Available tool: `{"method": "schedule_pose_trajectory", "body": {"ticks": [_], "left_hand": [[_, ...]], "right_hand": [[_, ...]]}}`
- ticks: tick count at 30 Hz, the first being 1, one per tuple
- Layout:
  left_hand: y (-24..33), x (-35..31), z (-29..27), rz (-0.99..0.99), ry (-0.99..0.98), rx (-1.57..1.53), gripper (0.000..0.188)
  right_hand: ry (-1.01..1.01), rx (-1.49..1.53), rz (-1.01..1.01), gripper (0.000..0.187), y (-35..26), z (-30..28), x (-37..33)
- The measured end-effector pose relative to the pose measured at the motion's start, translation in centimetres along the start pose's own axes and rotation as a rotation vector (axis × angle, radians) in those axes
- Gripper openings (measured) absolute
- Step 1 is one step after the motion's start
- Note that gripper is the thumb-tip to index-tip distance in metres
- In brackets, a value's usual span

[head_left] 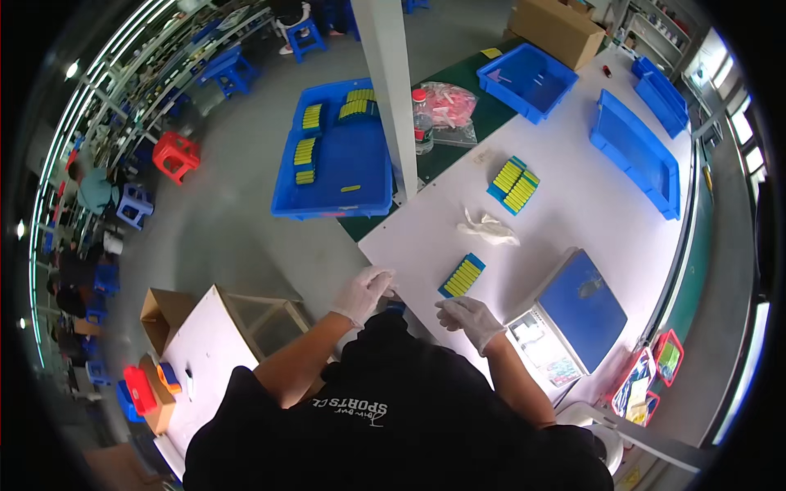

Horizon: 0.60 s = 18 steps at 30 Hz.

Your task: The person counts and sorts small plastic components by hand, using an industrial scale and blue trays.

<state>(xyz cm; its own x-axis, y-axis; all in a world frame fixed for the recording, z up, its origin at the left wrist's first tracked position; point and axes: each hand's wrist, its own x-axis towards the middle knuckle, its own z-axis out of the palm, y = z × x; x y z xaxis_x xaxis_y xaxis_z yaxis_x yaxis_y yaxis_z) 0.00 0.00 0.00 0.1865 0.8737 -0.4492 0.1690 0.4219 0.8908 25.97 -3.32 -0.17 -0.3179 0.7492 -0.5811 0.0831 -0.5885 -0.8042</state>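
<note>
Both my hands wear thin white gloves. My left hand [363,294] rests at the near edge of the white table [589,204], fingers curled, with a small dark-blue item just beside it; whether it grips that item cannot be told. My right hand [468,317] hovers over the table edge with fingers loosely bent, nothing visible in it. Just beyond both hands lies a small blue tray of yellow strips [462,276]. A second, fuller blue tray of yellow strips [513,185] lies farther back.
A crumpled white glove [489,229] lies mid-table. A blue-topped scale [580,309] stands at my right. Blue bins [634,151] line the far edge; a large blue tray [344,164] with yellow strips sits left of a white post [393,90]. A bottle [422,123] stands behind it.
</note>
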Motion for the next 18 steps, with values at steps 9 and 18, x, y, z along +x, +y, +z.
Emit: {"method": "schedule_pose_trajectory", "body": {"ticks": [9,18], "left_hand": [[3.3,6.9,-3.1,0.373,-0.102,0.16,0.016],[8.5,13.4,0.5,0.579,-0.441,0.652,0.015]], "right_hand": [[0.249,0.076,-0.02,0.043,-3.3,3.1,4.7],[0.663,-0.201,-0.107,0.034,-4.8,-2.6,6.7]]}}
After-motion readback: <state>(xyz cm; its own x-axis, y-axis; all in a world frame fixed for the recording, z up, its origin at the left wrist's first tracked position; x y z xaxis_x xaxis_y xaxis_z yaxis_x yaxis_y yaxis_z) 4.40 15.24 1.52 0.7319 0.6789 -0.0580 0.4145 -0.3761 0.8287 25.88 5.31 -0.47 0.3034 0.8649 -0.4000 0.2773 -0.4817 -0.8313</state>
